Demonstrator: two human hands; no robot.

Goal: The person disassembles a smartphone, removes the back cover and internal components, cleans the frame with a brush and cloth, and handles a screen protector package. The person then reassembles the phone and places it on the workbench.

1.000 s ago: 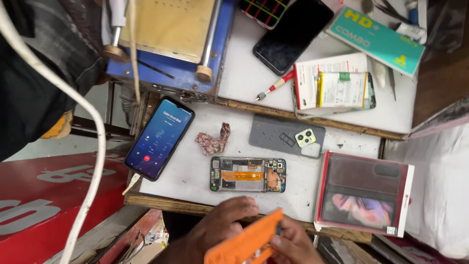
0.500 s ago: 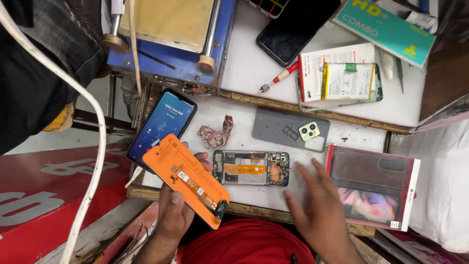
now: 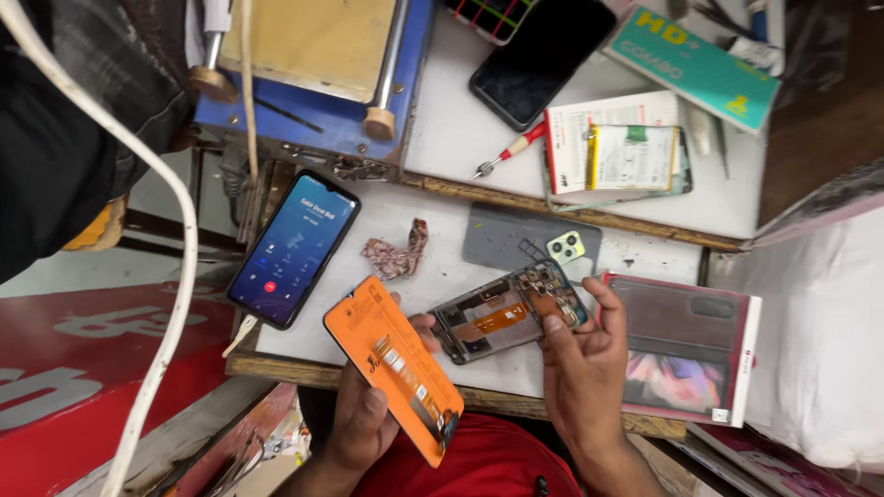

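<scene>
Left hand (image 3: 364, 419) clenched around an orange display panel (image 3: 396, 368), held tilted over the near tabletop edge, ribbon connector side up. Right hand (image 3: 582, 368) grasping an opened phone frame (image 3: 508, 313) by its right end, fingers on the camera end; the frame is lifted at that end, an orange flex cable seen inside, left end close to the panel. Just beyond the frame, a grey back cover (image 3: 525, 241) with a pale green camera bezel (image 3: 565, 247) lies flat on the white tabletop (image 3: 442, 138). A crumpled reddish scrap (image 3: 396, 256) lies left of it. Further left, a lit phone (image 3: 295, 247) showing a blue call screen, cable plugged at its near end. To the right of the hand, a flat red-edged box (image 3: 686, 348) lies open, a dark sheet inside. On the far side: a red-handled screwdriver (image 3: 506, 152), a dark phone (image 3: 541, 63) face up, a battery (image 3: 635, 158) resting on a white packet, a teal box (image 3: 695, 69), a blue machine (image 3: 313, 64) at far left.
</scene>
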